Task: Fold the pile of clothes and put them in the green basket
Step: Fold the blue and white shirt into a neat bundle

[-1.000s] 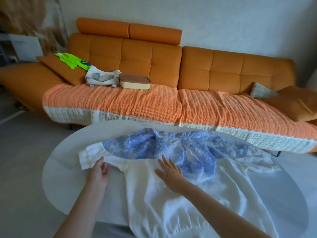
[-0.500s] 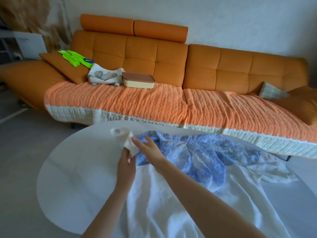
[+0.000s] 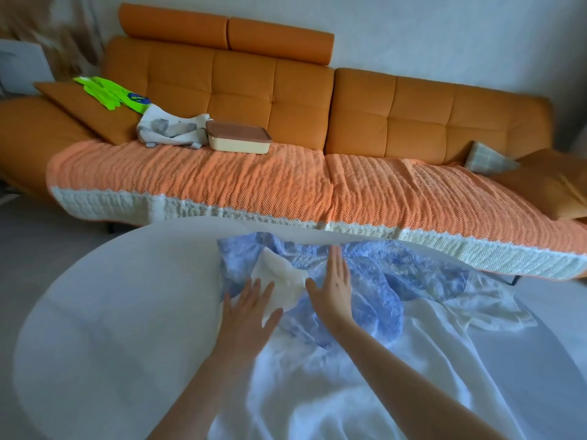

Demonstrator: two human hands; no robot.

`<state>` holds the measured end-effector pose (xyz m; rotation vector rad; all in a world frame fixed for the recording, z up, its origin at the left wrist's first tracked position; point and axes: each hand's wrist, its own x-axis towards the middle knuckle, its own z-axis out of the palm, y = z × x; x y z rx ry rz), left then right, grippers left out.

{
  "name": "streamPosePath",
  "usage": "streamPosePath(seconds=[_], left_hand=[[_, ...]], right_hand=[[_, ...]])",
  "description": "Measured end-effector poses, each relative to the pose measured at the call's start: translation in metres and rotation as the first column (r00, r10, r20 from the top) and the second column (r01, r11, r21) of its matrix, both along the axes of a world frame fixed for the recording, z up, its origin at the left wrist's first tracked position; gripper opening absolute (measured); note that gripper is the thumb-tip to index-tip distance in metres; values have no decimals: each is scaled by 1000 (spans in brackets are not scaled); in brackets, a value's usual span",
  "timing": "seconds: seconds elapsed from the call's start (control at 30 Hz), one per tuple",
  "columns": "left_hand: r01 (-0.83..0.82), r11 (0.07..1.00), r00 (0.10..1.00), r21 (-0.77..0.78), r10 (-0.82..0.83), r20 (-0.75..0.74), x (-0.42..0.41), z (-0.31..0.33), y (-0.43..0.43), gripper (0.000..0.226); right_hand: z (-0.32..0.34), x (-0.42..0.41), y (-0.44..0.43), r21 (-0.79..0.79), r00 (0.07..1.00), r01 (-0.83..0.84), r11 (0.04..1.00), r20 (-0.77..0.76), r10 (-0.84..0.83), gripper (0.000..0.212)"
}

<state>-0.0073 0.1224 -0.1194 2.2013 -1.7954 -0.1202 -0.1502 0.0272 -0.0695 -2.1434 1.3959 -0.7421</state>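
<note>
A white garment with a blue floral top (image 3: pixel 378 287) lies spread on the round white table (image 3: pixel 104 328). Its left white sleeve (image 3: pixel 279 274) is folded inward over the blue part. My left hand (image 3: pixel 251 309) rests flat, fingers spread, on the lower edge of that sleeve. To its right, my right hand (image 3: pixel 332 287) lies flat and open on the blue fabric beside the sleeve. The right sleeve (image 3: pixel 489 309) still lies spread out to the right. No green basket is in view.
An orange sofa (image 3: pixel 317 100) with a knitted orange throw (image 3: pixel 222 182) stands right behind the table. On it lie a beige lidded box (image 3: pixel 238 141), a white and grey cloth (image 3: pixel 171 128), a bright green item (image 3: pixel 108 92) and cushions (image 3: pixel 546 185).
My left hand lifted the left sleeve off the table and laid it over the blue top. Both hands have let go and now press flat. The view moved closer.
</note>
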Motion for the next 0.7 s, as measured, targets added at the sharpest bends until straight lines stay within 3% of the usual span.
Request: streamPosePath(seconds=[0.07,0.13,0.2,0.3,0.37,0.43,0.57,0.7], left_hand=[[-45,999,997,-3,45,63,12,8,-9,52],[-48,998,988,-37,53,147,22,15,-23,50],[-94,995,985,-36,98,143,31,21,-37,52],[-231,966,971,116,222,86,53,12,-57,59],[-256,933,967,253,241,87,61,2,-64,57],[-266,924,964,276,260,58,64,-7,-70,56],[-244,913,970,327,235,68,70,-8,-75,59],[-302,856,951,420,239,196,63,10,-77,56]], right_hand=[[-5,0,4,-164,958,-268,949,-149,245,69],[-10,7,7,-155,864,-452,878,-322,388,59],[-17,18,4,-74,789,-508,858,-442,428,75],[-27,27,-9,10,719,-473,881,-574,392,105],[-36,28,-13,108,708,-428,897,-576,407,109],[-41,31,-16,157,733,-390,907,-544,409,103],[-45,35,-17,189,729,-360,914,-554,401,68],[-32,25,-21,264,800,-389,883,-379,465,60]])
